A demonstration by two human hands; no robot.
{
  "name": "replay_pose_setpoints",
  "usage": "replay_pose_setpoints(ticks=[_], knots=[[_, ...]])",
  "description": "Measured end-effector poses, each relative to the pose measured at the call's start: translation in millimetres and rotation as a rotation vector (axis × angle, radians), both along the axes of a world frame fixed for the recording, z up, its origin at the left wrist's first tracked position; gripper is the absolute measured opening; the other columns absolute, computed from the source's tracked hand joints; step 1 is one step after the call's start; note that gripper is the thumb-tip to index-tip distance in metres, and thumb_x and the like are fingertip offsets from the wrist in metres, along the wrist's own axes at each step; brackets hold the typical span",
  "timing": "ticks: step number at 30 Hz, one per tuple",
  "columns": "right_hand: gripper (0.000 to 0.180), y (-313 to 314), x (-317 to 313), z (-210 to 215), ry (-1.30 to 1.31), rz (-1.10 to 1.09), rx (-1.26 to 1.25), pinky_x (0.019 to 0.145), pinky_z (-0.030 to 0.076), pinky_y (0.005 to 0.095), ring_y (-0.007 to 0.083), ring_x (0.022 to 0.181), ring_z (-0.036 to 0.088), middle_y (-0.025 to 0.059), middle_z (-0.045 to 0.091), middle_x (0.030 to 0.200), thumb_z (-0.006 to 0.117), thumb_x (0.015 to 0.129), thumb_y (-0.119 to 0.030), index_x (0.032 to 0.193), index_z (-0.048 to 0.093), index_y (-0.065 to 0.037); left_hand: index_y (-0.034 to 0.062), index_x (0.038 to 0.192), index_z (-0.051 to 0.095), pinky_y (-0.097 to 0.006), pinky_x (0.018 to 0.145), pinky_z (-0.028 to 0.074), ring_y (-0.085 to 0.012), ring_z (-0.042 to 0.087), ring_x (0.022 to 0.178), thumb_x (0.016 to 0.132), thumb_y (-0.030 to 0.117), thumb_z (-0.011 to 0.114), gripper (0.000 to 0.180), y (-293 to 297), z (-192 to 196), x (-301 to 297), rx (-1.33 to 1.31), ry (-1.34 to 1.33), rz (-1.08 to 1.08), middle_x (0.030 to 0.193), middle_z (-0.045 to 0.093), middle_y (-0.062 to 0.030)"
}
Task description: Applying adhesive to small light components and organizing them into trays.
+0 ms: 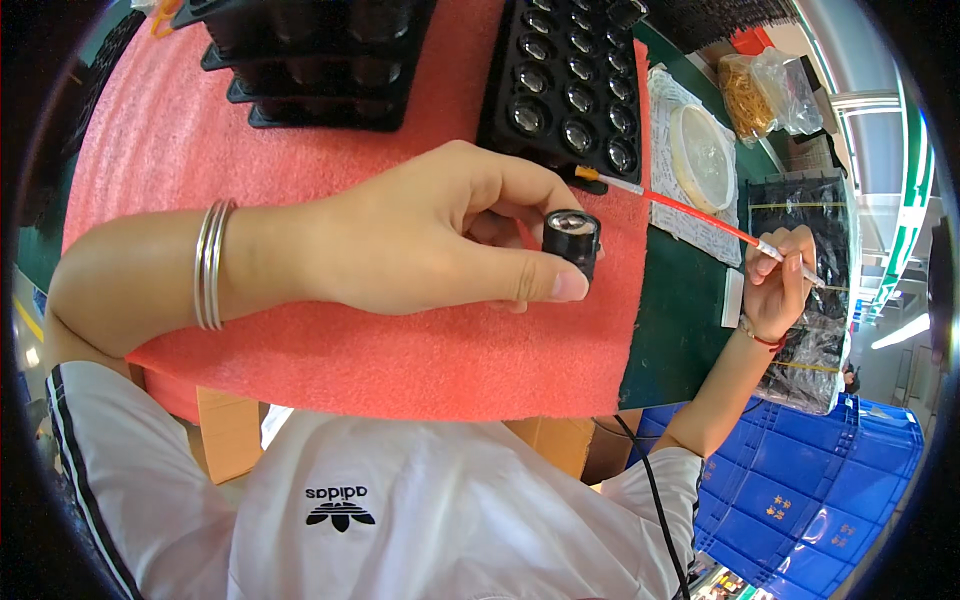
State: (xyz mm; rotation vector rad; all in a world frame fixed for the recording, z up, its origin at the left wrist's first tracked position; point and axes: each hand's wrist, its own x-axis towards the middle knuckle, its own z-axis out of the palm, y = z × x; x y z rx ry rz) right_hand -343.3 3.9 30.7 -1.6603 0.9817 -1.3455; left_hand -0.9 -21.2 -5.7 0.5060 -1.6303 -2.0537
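Note:
Over the pink foam mat [400, 365], my left hand [440, 235] pinches a small black cylinder with a clear, shiny lens-like top [570, 235] between thumb and fingers. Out at the right, my right hand [780, 285] is closed around the far end of a slim red-handled brush [700, 215]. Its yellowish tip points left, near the front edge of a black tray [492, 110], slightly beyond the held cylinder and apart from it. Rows of similar shiny round pieces sit in that tray's pockets.
Stacked black trays [320, 75] stand at the far left of the mat. Right of the mat, a round whitish dish [703, 145] lies on a patterned cloth [665, 100]. A plastic bag of yellow strands [750, 95] is beyond. Blue crates [800, 490] stand at the lower right.

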Motion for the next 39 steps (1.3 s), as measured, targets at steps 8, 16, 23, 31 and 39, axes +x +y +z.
replay_pose_setpoints(ticks=[8, 16, 23, 31, 39], knots=[[0.018, -1.1, -1.1, 6.2, -0.409, 0.152, 0.059, 0.044, 0.026, 0.0206, 0.0072, 0.047, 0.032, 0.0002, 0.039, 0.055, 0.046, 0.088, -0.021, 0.078, 0.043, -0.006, -0.0002, 0.105, 0.054, -0.020, 0.063, 0.046, -0.0057, 0.052, 0.075, 0.080, 0.010, 0.061, 0.028, 0.3, 2.2, 0.2, 0.020, -0.011, 0.008, 0.092, 0.056, -0.0028], [0.027, -6.6, -18.6, 18.2, -0.647, 0.010, -0.021, 0.044, 0.022, 0.0213, 0.0067, 0.045, 0.028, -0.0021, 0.033, 0.048, 0.043, 0.091, -0.024, 0.070, 0.048, -0.007, 0.0004, 0.107, 0.053, -0.020, 0.062, 0.047, -0.0063, 0.053, 0.075, 0.080, 0.010, 0.060, 0.029, -0.5, 2.5, -1.0, 0.034, 0.008, -0.001, 0.093, 0.057, -0.0035], [0.033, -6.5, -22.5, 16.6, -0.425, -0.372, -0.196, 0.046, 0.023, 0.0235, 0.0097, 0.044, 0.028, 0.0002, 0.034, 0.047, 0.043, 0.091, -0.029, 0.067, 0.048, -0.007, 0.0006, 0.107, 0.053, -0.022, 0.065, 0.047, -0.0077, 0.053, 0.080, 0.081, 0.012, 0.059, 0.029, -0.8, 1.6, -0.2, -0.006, 0.005, 0.006, 0.097, 0.057, -0.0056], [0.038, -6.8, -17.8, 15.3, -0.330, -0.557, -0.226, 0.046, 0.023, 0.0248, 0.0112, 0.045, 0.027, 0.0025, 0.032, 0.048, 0.039, 0.092, -0.032, 0.065, 0.046, -0.006, 0.0006, 0.108, 0.053, -0.022, 0.065, 0.046, -0.0080, 0.053, 0.078, 0.081, 0.013, 0.060, 0.030, 0.6, 1.2, -0.1, 0.030, 0.033, -0.001, 0.095, 0.058, -0.0057], [0.038, -6.1, -13.6, 15.8, -0.294, -0.607, -0.234, 0.045, 0.023, 0.0250, 0.0114, 0.045, 0.027, 0.0029, 0.032, 0.048, 0.038, 0.092, -0.032, 0.065, 0.046, -0.006, 0.0008, 0.108, 0.053, -0.022, 0.065, 0.045, -0.0076, 0.053, 0.079, 0.081, 0.011, 0.059, 0.029, 2.0, 1.4, -1.0, 0.026, 0.034, 0.005, 0.094, 0.058, -0.0053]])
